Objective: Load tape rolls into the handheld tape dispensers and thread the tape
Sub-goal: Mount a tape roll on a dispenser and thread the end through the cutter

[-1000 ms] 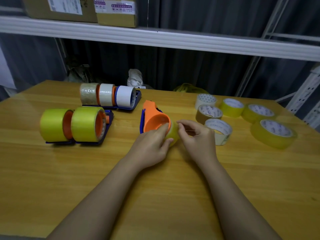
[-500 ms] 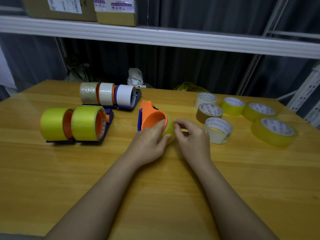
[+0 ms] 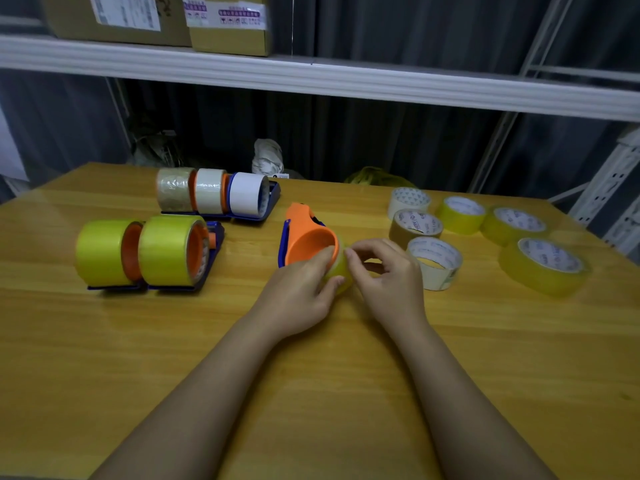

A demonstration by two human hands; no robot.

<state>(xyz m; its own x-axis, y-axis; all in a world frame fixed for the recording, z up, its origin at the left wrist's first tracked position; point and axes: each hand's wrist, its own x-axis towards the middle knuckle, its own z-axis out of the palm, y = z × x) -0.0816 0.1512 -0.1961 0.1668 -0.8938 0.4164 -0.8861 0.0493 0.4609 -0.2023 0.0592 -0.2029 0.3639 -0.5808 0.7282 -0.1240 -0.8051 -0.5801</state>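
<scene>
An orange and blue handheld tape dispenser [image 3: 304,235] lies on the wooden table [image 3: 311,393] at the centre, with a yellow tape roll [image 3: 341,268] on its hub. My left hand [image 3: 301,289] grips the roll and the dispenser's rim from the near side. My right hand [image 3: 388,271] is at the roll's right side, its thumb and forefinger pinching at the tape's edge. The hands hide most of the roll.
Two dispensers loaded with yellow tape [image 3: 145,252] stand at the left; behind them stand three with beige and white tape [image 3: 214,192]. Several loose rolls [image 3: 434,261] lie at the right. A white shelf [image 3: 311,77] with cardboard boxes [image 3: 228,22] hangs behind the table.
The dispenser and both hands have shifted slightly to the left. My right fingers stay pinched at the roll's edge.
</scene>
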